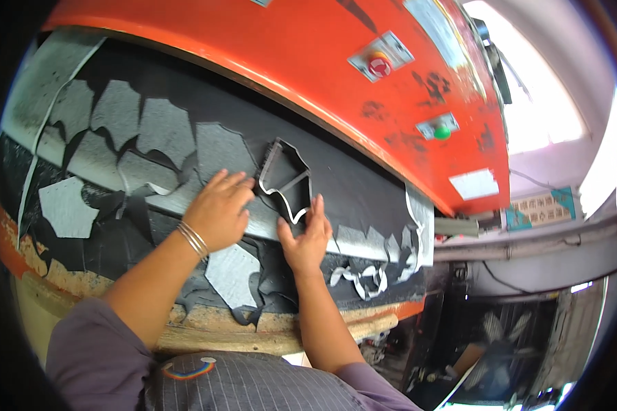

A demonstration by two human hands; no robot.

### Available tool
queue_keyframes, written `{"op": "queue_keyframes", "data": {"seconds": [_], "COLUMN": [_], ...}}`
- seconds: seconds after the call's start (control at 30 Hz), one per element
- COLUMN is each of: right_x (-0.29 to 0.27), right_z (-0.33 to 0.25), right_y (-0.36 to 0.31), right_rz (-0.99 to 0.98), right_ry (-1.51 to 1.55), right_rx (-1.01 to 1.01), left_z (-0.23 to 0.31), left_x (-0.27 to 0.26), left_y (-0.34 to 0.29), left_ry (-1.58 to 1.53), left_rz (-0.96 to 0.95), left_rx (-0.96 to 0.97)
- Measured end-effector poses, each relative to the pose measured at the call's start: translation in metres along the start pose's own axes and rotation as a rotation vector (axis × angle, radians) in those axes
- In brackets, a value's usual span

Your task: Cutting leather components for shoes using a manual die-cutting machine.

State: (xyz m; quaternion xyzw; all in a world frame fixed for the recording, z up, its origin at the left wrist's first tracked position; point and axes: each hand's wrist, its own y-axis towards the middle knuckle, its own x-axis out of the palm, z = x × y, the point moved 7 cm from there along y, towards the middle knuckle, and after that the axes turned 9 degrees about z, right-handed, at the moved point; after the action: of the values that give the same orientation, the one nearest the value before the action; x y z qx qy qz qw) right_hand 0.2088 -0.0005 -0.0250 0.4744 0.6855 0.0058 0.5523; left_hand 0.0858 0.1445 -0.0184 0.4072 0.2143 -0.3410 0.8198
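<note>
A metal cutting die (pixel 295 181), an angular outline of thin strip with a crossbar, stands on dark sheet material (pixel 336 181). At its near end my right hand (pixel 305 243) has the thumb on one side and the fingers on the other, holding it. Just left of the die, my left hand (pixel 219 211) lies on the sheet with fingers stretched out, holding nothing. Grey cut shapes (pixel 168 127) lie close together beyond and left of this hand. One loose grey piece (pixel 234 276) is below it, and another pale piece (pixel 68 207) lies farther left.
A large orange machine body (pixel 288 65) with a red button (pixel 378 66) and a green button (pixel 443 131) rises beyond the sheet. Curled offcuts (pixel 363 279) lie at the right. A worn wooden edge (pixel 253 339) runs along the near side.
</note>
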Motion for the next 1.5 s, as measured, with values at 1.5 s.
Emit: {"op": "queue_keyframes", "data": {"seconds": [1.5], "right_x": [-0.003], "right_z": [0.002], "right_y": [0.000], "right_rz": [-0.020], "right_ry": [-0.127], "right_rx": [-0.085], "left_z": [0.001], "left_x": [-0.005], "left_y": [-0.001], "left_ry": [-0.100], "left_rz": [0.010], "left_rx": [-0.055]}}
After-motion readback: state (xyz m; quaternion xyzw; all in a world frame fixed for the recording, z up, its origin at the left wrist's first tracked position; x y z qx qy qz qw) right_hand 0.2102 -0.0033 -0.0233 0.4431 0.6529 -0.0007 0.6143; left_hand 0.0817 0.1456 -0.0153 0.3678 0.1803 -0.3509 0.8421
